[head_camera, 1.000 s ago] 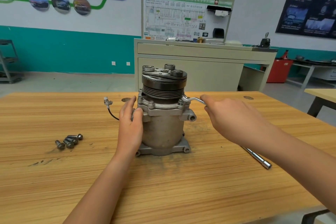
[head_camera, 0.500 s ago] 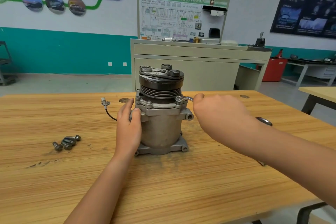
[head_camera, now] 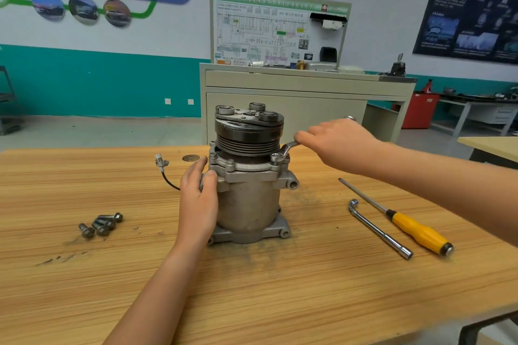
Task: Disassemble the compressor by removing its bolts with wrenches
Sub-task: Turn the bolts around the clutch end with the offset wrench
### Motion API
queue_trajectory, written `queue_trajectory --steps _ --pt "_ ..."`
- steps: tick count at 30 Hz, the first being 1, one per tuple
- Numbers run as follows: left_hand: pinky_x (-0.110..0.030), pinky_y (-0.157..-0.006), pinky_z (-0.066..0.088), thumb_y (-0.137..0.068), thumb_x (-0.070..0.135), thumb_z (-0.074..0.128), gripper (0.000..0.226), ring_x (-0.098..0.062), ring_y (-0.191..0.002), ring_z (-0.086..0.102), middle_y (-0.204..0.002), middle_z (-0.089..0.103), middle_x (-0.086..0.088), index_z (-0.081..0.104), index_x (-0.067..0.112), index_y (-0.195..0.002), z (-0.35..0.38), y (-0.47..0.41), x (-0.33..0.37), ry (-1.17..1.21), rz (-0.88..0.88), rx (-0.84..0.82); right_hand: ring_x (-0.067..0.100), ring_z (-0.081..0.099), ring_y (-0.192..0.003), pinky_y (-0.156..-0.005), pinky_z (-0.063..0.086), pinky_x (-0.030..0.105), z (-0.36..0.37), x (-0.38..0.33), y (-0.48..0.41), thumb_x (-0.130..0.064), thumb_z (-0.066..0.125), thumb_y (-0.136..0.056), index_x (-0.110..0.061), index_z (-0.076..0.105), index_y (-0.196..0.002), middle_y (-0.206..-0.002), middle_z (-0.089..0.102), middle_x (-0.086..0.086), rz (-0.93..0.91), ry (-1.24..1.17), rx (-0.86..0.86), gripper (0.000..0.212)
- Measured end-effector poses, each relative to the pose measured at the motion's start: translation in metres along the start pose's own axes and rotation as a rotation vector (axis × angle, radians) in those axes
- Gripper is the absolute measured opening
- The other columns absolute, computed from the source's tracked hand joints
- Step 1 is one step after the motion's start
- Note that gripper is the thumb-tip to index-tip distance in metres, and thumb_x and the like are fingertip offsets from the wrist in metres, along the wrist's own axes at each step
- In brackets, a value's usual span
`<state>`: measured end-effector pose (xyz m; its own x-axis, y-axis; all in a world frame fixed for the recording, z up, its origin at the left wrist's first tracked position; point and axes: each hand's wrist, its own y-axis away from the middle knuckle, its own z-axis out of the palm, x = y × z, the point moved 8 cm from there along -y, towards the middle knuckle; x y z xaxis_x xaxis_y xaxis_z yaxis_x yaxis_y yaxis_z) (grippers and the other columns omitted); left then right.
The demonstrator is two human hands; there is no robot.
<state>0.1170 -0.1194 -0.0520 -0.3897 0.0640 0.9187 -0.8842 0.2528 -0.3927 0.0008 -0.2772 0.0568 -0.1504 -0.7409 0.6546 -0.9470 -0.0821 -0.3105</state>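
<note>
A grey metal compressor [head_camera: 249, 204] stands upright on the wooden table [head_camera: 280, 288], its black pulley on top. My left hand [head_camera: 199, 199] grips its left side below the flange. My right hand [head_camera: 336, 143] holds the handle of a silver ring wrench [head_camera: 284, 151]. The wrench's ring end sits on a bolt at the right of the flange. Another bolt [head_camera: 230, 162] stands on the flange's front. Several removed bolts [head_camera: 101, 224] lie together at the left of the table.
An L-shaped socket wrench [head_camera: 378, 230] and a yellow-handled screwdriver [head_camera: 414, 230] lie on the table at the right. A black wire with a white connector [head_camera: 161, 164] trails left from the compressor. A beige training bench [head_camera: 305, 92] stands behind the table.
My right hand has swung the wrench handle away from me and to the right around the flange bolt, uncovering the tools on the table. My left hand stayed on the compressor.
</note>
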Motion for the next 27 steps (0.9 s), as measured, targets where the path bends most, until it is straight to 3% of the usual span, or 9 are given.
queue_trajectory --steps 3,6,8,10,12,15,18,23,27 --pt "-0.020 -0.100 0.023 -0.100 0.023 0.036 0.041 0.001 -0.125 0.030 -0.146 0.036 0.004 0.041 0.021 -0.140 0.000 -0.001 0.000 0.003 0.001 0.001 0.030 0.064 -0.061 -0.061 0.056 0.042 -0.005 -0.005 -0.010 0.020 0.065 -0.066 0.005 0.066 -0.091 -0.073 0.067 0.018 -0.005 -0.156 0.330 0.029" --pt "-0.020 -0.100 0.023 -0.100 0.023 0.036 0.040 -0.005 -0.130 0.031 -0.146 0.036 0.004 0.042 0.020 -0.139 0.000 -0.001 0.000 -0.005 0.003 0.010 0.029 0.066 -0.062 -0.060 0.057 0.042 -0.001 -0.015 -0.015 0.017 0.068 -0.067 0.006 0.068 -0.087 -0.074 0.069 0.017 0.025 -0.293 0.405 0.023" --pt "-0.019 -0.100 0.023 -0.100 0.023 0.035 0.040 -0.005 -0.131 0.031 -0.146 0.036 0.004 0.042 0.020 -0.139 -0.001 -0.001 -0.001 -0.007 0.011 0.015 0.029 0.065 -0.058 -0.049 0.053 0.034 -0.002 -0.004 -0.006 0.008 0.064 -0.078 0.005 0.065 -0.098 -0.071 0.068 0.015 0.162 -0.499 0.460 0.020" --pt "-0.018 -0.100 0.022 -0.100 0.023 0.035 0.040 -0.006 -0.132 0.031 -0.146 0.036 0.004 0.042 0.020 -0.139 -0.001 0.000 -0.001 -0.004 0.013 0.025 0.029 0.062 -0.058 -0.050 0.048 0.034 -0.005 0.022 0.015 -0.004 0.049 -0.093 0.001 0.054 -0.118 -0.068 0.062 0.012 0.437 -0.820 0.557 0.026" --pt "-0.019 -0.100 0.023 -0.100 0.022 0.035 0.040 -0.007 -0.133 0.031 -0.146 0.035 0.004 0.043 0.019 -0.138 0.000 0.000 -0.001 0.011 0.006 0.042 0.019 0.050 -0.049 -0.047 0.041 0.031 -0.015 0.034 0.037 -0.011 0.039 -0.098 -0.005 0.044 -0.129 -0.058 0.048 0.002 0.564 -1.015 0.642 0.032" --pt "-0.019 -0.103 0.022 -0.100 0.022 0.034 0.040 -0.007 -0.135 0.029 -0.148 0.035 0.005 0.041 0.020 -0.140 0.000 0.001 -0.001 0.031 -0.001 0.049 0.009 0.040 -0.043 -0.040 0.030 0.025 -0.033 0.017 0.048 -0.017 0.039 -0.097 -0.016 0.043 -0.134 -0.053 0.041 -0.008 0.469 -0.737 0.410 0.037" --pt "-0.013 -0.103 0.020 -0.102 0.024 0.028 0.043 -0.003 -0.135 0.027 -0.149 0.034 0.007 0.034 0.020 -0.144 0.001 0.006 -0.001 0.013 0.028 0.034 0.020 0.050 -0.058 -0.046 0.035 0.028 -0.027 -0.010 0.053 -0.025 0.035 -0.098 -0.028 0.034 -0.136 -0.063 0.049 -0.002 0.415 -0.489 0.060 0.039" --pt "0.011 -0.086 0.013 -0.102 0.032 0.024 0.048 0.009 -0.126 0.021 -0.152 0.028 0.006 0.025 0.018 -0.147 0.001 0.015 -0.008 -0.035 0.066 0.000 0.014 0.035 -0.051 -0.041 0.024 0.027 -0.026 -0.028 0.053 -0.010 0.038 -0.094 -0.023 0.031 -0.133 -0.060 0.038 -0.003 0.419 -0.310 -0.111 0.042" --pt "0.005 -0.091 0.015 -0.101 0.039 0.027 0.051 0.013 -0.124 0.019 -0.153 0.027 0.008 0.023 0.020 -0.148 0.002 0.014 -0.010 -0.037 0.065 -0.007 0.013 0.025 -0.048 -0.040 0.018 0.027 -0.035 -0.034 0.046 -0.001 0.037 -0.087 -0.015 0.036 -0.130 -0.059 0.030 -0.003 0.382 -0.225 -0.189 0.044"
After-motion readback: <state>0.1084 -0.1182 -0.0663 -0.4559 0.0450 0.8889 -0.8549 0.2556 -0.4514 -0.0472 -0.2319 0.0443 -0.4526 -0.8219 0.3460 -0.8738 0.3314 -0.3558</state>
